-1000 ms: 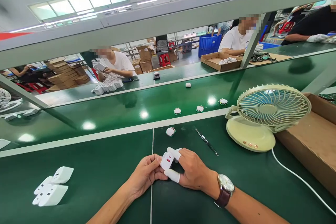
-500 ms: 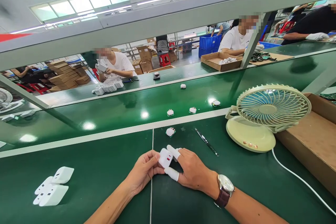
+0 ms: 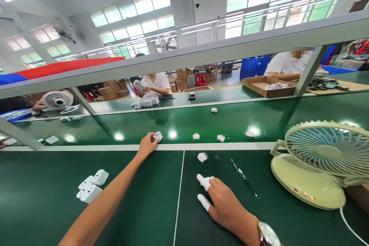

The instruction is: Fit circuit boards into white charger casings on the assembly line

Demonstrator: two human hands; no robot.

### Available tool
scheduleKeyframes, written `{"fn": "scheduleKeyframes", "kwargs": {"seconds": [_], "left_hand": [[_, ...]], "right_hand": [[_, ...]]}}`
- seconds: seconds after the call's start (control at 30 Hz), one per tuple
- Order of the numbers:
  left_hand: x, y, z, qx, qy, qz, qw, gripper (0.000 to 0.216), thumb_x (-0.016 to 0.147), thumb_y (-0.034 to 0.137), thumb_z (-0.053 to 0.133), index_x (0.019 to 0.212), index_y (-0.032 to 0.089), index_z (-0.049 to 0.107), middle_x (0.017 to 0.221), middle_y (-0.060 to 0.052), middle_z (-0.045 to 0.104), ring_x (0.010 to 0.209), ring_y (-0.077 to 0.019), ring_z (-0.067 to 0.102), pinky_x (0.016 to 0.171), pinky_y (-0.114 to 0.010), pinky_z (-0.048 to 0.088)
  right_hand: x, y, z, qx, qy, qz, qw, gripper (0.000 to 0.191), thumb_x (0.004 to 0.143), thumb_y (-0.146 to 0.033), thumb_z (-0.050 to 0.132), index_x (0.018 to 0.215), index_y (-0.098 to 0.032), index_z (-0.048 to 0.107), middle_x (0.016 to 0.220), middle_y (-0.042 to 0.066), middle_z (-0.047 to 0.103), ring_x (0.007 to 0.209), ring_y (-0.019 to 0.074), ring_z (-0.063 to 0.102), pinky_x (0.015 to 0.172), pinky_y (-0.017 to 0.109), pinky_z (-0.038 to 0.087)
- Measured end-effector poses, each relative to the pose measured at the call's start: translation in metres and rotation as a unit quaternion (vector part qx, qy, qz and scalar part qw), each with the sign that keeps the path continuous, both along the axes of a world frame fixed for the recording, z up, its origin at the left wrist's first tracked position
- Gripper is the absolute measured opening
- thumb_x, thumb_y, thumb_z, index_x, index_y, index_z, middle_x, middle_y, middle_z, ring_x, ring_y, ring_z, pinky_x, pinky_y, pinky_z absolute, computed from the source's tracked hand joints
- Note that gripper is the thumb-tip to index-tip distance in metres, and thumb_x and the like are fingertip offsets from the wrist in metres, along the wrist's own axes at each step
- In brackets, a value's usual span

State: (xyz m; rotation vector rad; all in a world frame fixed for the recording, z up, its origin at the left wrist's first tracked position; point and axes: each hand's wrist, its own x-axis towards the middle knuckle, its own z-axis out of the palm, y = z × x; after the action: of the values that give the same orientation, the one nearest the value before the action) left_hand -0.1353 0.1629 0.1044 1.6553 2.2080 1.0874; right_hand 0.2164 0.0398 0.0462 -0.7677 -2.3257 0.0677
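Note:
My left hand (image 3: 148,145) is stretched forward to the white strip at the belt's edge, its fingers closed round a white charger housing (image 3: 158,136). Low over the green table, my right hand (image 3: 220,199) holds nothing; its thumb and fingers are apart, with white finger cots on them. Just beyond it lies a small circuit board topped with white paste (image 3: 202,157). A black stick with white smears (image 3: 245,178) rests to its right. Left of my left forearm, several white charger housings (image 3: 91,192) stand in a cluster.
More paste-topped boards (image 3: 221,138) sit on the green belt (image 3: 178,123). A cream fan (image 3: 308,180) stands at the right. A grey frame bar (image 3: 201,54) crosses above the belt. Across it, people in white shirts work near a cardboard box (image 3: 268,91).
My left hand has carried the charger housing away from my right hand, forward and left to the belt edge. My right hand has let go of it. The view has tilted up and left.

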Motion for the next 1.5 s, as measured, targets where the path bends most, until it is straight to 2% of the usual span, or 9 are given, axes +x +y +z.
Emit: {"fn": "scheduleKeyframes", "kwargs": {"seconds": [0.2, 0.4, 0.57, 0.73, 0.87, 1.0, 1.1, 1.27, 1.5], "left_hand": [[-0.050, -0.055, 0.018, -0.039, 0.106, 0.008, 0.994, 0.043, 0.086, 0.034, 0.065, 0.126, 0.018, 0.063, 0.133, -0.013, 0.070, 0.125, -0.0273, 0.065, 0.102, -0.037, 0.053], [-0.128, -0.136, 0.063, -0.175, 0.188, 0.107, 0.960, 0.032, 0.080, 0.037, 0.072, 0.106, 0.019, 0.072, 0.100, -0.011, 0.080, 0.098, -0.0310, 0.074, 0.085, -0.036, 0.055], [-0.138, -0.170, 0.063, -0.223, 0.207, 0.113, 0.946, 0.025, 0.069, 0.035, 0.077, 0.089, 0.021, 0.074, 0.089, -0.010, 0.080, 0.093, -0.0333, 0.074, 0.079, -0.035, 0.053], [-0.106, -0.152, 0.053, -0.160, 0.182, 0.048, 0.969, 0.035, 0.077, 0.035, 0.067, 0.108, 0.021, 0.073, 0.096, -0.008, 0.077, 0.099, -0.0308, 0.068, 0.089, -0.037, 0.053], [-0.038, -0.131, 0.034, -0.028, 0.041, -0.107, 0.993, 0.050, 0.085, 0.039, 0.059, 0.131, 0.019, 0.061, 0.103, -0.006, 0.069, 0.087, -0.0221, 0.066, 0.083, -0.033, 0.056], [0.046, -0.128, 0.004, 0.021, -0.060, -0.339, 0.939, 0.045, 0.086, 0.022, 0.057, 0.131, 0.024, 0.062, 0.109, -0.006, 0.062, 0.095, -0.0201, 0.063, 0.088, -0.032, 0.054], [0.086, -0.131, -0.019, 0.010, -0.040, -0.439, 0.898, 0.048, 0.083, 0.013, 0.057, 0.130, 0.026, 0.063, 0.111, -0.007, 0.062, 0.097, -0.0206, 0.061, 0.092, -0.033, 0.052], [0.103, -0.129, -0.043, 0.052, -0.016, -0.471, 0.881, 0.041, 0.081, 0.010, 0.058, 0.119, 0.023, 0.061, 0.109, -0.008, 0.065, 0.097, -0.0240, 0.058, 0.090, -0.036, 0.047], [0.100, -0.127, -0.051, 0.071, -0.020, -0.484, 0.872, 0.046, 0.082, 0.009, 0.059, 0.126, 0.023, 0.055, 0.111, -0.009, 0.065, 0.098, -0.0250, 0.057, 0.089, -0.036, 0.045]], "right_hand": [[0.002, 0.003, -0.010, 0.033, 0.009, 0.015, 0.999, 0.021, 0.091, -0.010, 0.049, 0.102, -0.023, 0.061, 0.092, 0.010, 0.066, 0.080, 0.0294, 0.063, 0.070, 0.046, 0.060], [0.006, 0.009, -0.022, 0.084, 0.023, 0.062, 0.994, 0.017, 0.085, -0.012, 0.052, 0.089, -0.027, 0.057, 0.087, 0.011, 0.064, 0.078, 0.0320, 0.060, 0.066, 0.048, 0.054], [0.004, 0.006, -0.018, 0.073, 0.012, 0.075, 0.994, 0.014, 0.089, -0.014, 0.054, 0.085, -0.028, 0.056, 0.083, 0.009, 0.062, 0.075, 0.0302, 0.058, 0.063, 0.046, 0.051], [0.000, 0.002, -0.008, 0.079, -0.005, 0.035, 0.996, 0.019, 0.094, -0.012, 0.046, 0.099, -0.022, 0.062, 0.084, 0.009, 0.064, 0.074, 0.0288, 0.059, 0.065, 0.045, 0.056], [-0.001, 0.000, -0.003, 0.047, 0.003, 0.029, 0.998, 0.034, 0.102, -0.016, 0.046, 0.135, -0.019, 0.054, 0.091, 0.009, 0.067, 0.077, 0.0270, 0.063, 0.069, 0.044, 0.061], [0.004, 0.001, 0.005, 0.033, 0.006, 0.015, 0.999, 0.045, 0.104, -0.017, 0.046, 0.149, -0.019, 0.044, 0.096, 0.010, 0.068, 0.084, 0.0267, 0.067, 0.074, 0.044, 0.064], [0.015, 0.012, 0.014, 0.039, 0.007, -0.017, 0.999, 0.047, 0.104, -0.018, 0.047, 0.151, -0.020, 0.043, 0.109, 0.014, 0.068, 0.099, 0.0294, 0.069, 0.083, 0.047, 0.064], [0.045, 0.062, 0.024, -0.022, -0.003, -0.126, 0.992, 0.047, 0.102, -0.026, 0.050, 0.149, -0.021, 0.047, 0.116, 0.013, 0.067, 0.103, 0.0295, 0.069, 0.086, 0.049, 0.063], [0.052, 0.166, 0.015, -0.053, -0.024, -0.219, 0.974, 0.031, 0.091, -0.024, 0.058, 0.119, -0.017, 0.068, 0.103, 0.015, 0.069, 0.102, 0.0347, 0.067, 0.088, 0.053, 0.058]]}}
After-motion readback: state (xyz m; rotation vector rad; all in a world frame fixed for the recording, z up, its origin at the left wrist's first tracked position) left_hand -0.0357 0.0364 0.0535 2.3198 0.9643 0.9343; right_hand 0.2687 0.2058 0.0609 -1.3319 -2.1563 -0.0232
